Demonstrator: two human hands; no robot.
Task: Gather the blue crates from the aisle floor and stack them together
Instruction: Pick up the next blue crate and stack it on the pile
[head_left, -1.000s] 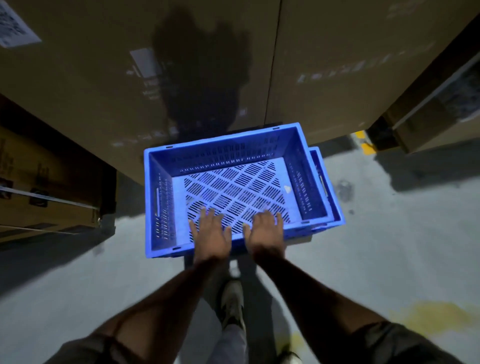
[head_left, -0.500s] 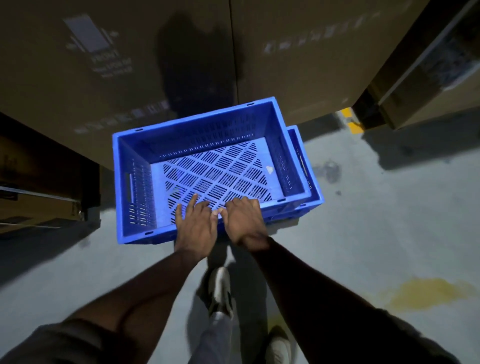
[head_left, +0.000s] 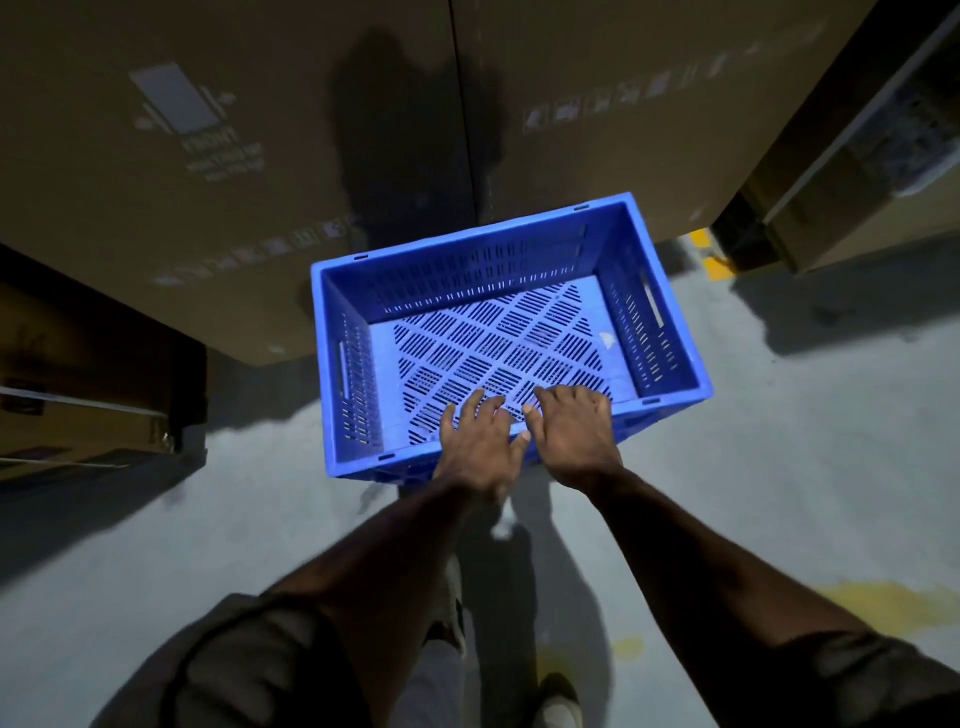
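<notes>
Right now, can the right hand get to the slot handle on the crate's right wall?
Probably yes. The right hand holds the crate's near rim, and nothing lies between it and the slot handle; it would have to let go first.

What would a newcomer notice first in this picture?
First the bright blue crate in the middle, slotted and holding nothing, against a dim aisle. Then the left hand and right hand, side by side on its near rim. Big brown cartons rise behind it.
</notes>
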